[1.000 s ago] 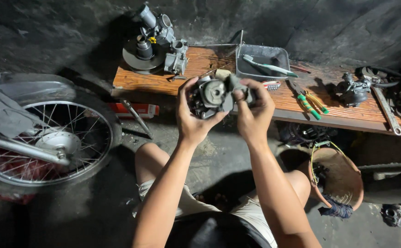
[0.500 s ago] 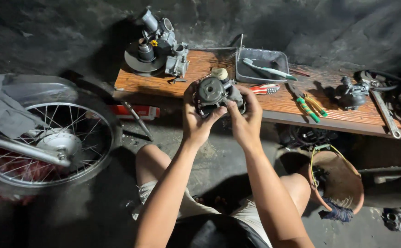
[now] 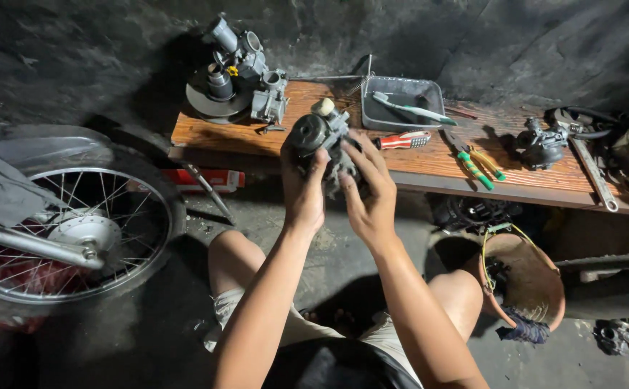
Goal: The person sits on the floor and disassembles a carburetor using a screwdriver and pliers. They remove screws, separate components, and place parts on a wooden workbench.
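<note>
Dark rough wall and concrete floor, low wooden table (image 3: 257,133) running along the wall. Both hands hold a grey metal carburetor (image 3: 322,140) up in the air, just in front of the table's front edge, near its middle. Left hand (image 3: 304,191): fingers curled tight around the carburetor's left side, thumb pressed up against its round face. Right hand (image 3: 368,198): fingers (image 3: 368,155) slightly spread, wrapped over the right side and top, tips touching the body. Both hands closed on it, no gap visible.

On the table: engine parts cluster (image 3: 239,72) at the left end by the back edge; grey metal tray (image 3: 401,104) with a toothbrush (image 3: 412,108) in it at the back edge, mid-table; red-handled screwdriver (image 3: 403,140) just beside the right hand; green-and-yellow pliers (image 3: 476,162) near the front edge; second carburetor (image 3: 541,144) and long wrench (image 3: 592,173) toward the right end.

Floor: spoked motorcycle wheel (image 3: 69,223) at left, well apart from the hands; round brown basket (image 3: 531,288) at right, beside the person's knee.
</note>
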